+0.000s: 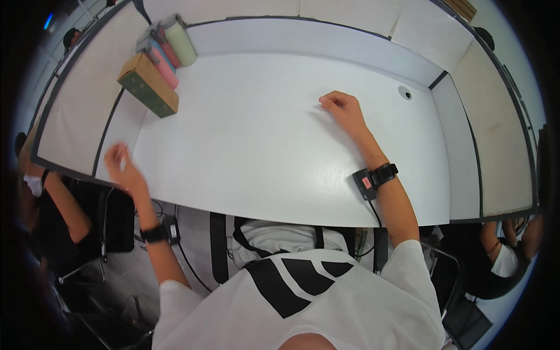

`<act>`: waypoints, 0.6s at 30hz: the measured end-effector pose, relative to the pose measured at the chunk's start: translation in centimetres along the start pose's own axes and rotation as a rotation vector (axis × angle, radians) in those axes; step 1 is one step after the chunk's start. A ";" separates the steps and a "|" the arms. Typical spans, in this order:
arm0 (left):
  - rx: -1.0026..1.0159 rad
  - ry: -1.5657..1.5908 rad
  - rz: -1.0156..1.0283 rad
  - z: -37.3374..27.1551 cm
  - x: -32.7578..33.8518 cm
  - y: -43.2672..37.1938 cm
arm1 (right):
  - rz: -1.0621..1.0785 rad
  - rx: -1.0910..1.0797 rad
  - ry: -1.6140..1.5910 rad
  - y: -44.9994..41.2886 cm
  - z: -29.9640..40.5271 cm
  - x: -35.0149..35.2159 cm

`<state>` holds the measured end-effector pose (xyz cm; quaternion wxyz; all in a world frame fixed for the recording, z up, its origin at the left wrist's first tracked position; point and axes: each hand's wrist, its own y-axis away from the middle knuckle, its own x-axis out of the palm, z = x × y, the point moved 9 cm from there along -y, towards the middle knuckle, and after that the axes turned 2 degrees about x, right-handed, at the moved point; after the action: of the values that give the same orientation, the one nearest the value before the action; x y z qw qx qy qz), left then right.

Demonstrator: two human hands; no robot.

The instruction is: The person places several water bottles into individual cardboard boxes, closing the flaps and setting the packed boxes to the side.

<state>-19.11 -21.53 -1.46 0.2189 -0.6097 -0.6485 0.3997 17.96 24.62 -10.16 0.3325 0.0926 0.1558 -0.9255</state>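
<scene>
My right hand (343, 109) is over the middle right of a white desk (262, 131), its fingers curled in and the fingertips close together. A faint pale streak shows by those fingertips, too unclear to name. At the desk's left edge, my left hand (124, 168) is raised and blurred, fingers bent towards the thumb. Whether either hand holds something small cannot be made out. A black band with a small box (364, 184) and a cable sits on my right wrist. Another black band (155, 234) circles my left wrist.
In the far left corner stand a brown and green cardboard box (151, 87), a pink bottle (165, 72) and a pale green bottle (180, 43). Partition panels (494, 127) enclose the desk. A cable grommet (405, 93) lies at far right. People sit on both sides beyond the panels.
</scene>
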 end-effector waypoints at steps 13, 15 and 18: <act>-0.190 -0.053 0.286 2.0 13.4 -3.0 | -0.006 0.010 0.055 0.4 0.3 0.0; -0.199 0.012 0.276 1.5 10.4 -2.4 | -0.004 -0.009 0.065 0.2 0.5 0.3; -0.215 0.139 0.260 1.3 4.9 -0.7 | 0.004 -0.040 0.083 0.0 0.6 0.4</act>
<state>-21.31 -17.02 -2.66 0.1432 -0.7346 -0.5864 0.3100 17.57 24.16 -9.72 0.3295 0.1244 0.1879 -0.9169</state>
